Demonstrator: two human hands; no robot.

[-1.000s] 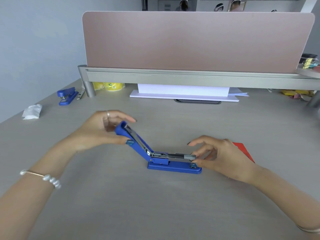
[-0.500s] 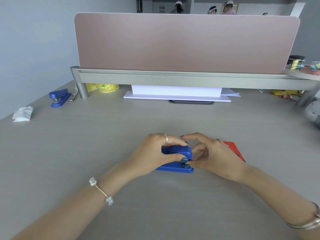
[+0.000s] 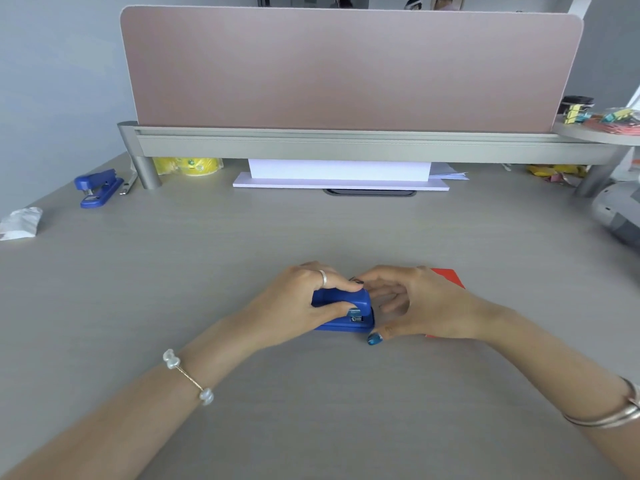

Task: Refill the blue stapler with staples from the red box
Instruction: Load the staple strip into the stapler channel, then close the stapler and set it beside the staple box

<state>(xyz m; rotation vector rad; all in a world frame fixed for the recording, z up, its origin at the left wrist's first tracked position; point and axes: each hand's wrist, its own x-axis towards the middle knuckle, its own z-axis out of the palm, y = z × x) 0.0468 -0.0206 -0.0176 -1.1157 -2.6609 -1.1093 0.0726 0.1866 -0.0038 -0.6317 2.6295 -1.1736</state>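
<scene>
On the grey desk (image 3: pixel 311 410) before a pink divider panel (image 3: pixel 349 67), the left hand (image 3: pixel 294 303) clamps the closed blue stapler (image 3: pixel 346 299) at centre, the right hand (image 3: pixel 422 303) loosely curled beside it, half hiding the red box (image 3: pixel 448 276).

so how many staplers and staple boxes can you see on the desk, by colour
blue staplers: 2, one under the left hand at, one at the far left
red boxes: 1, mostly hidden behind the right hand at
total: 3
</scene>
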